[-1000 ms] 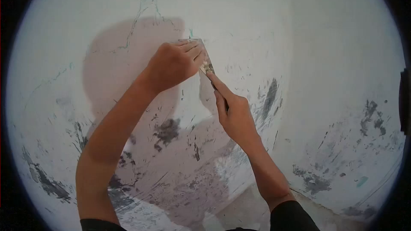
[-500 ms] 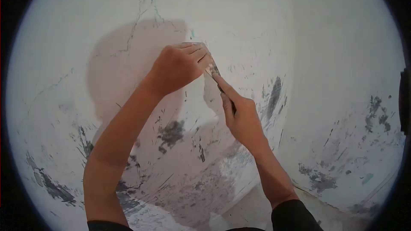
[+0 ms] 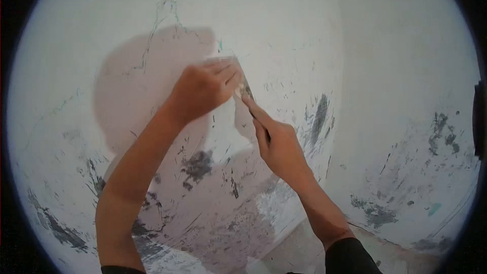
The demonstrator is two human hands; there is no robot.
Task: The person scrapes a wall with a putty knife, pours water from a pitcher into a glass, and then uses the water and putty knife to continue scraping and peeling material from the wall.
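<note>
My right hand [image 3: 281,144] is closed around the handle of a putty knife, with a finger stretched along the handle towards the blade. The metal putty knife blade [image 3: 245,80] lies against the white wall, its straight far edge up and to the left. Across the blade lie the fingers of my left hand [image 3: 205,89], stretched out and pressing on it; the thumb is hidden. Pale filler or dirt seems stuck to the blade near the handle. Thin blue-green and dark crack lines [image 3: 147,45] run over the wall above and left of my hands.
Dark scuffed patches [image 3: 198,166] mark the lower wall. A side wall [image 3: 406,71] with similar marks meets it at a corner on the right. The floor [image 3: 294,251] shows at the bottom. My shadow falls on the wall. A dark object [image 3: 479,120] stands at the right edge.
Both hands and the putty knife appear slightly lower and further left. The wall marks have shifted left too, so the camera has turned a little. Both hands stay on the tool.
</note>
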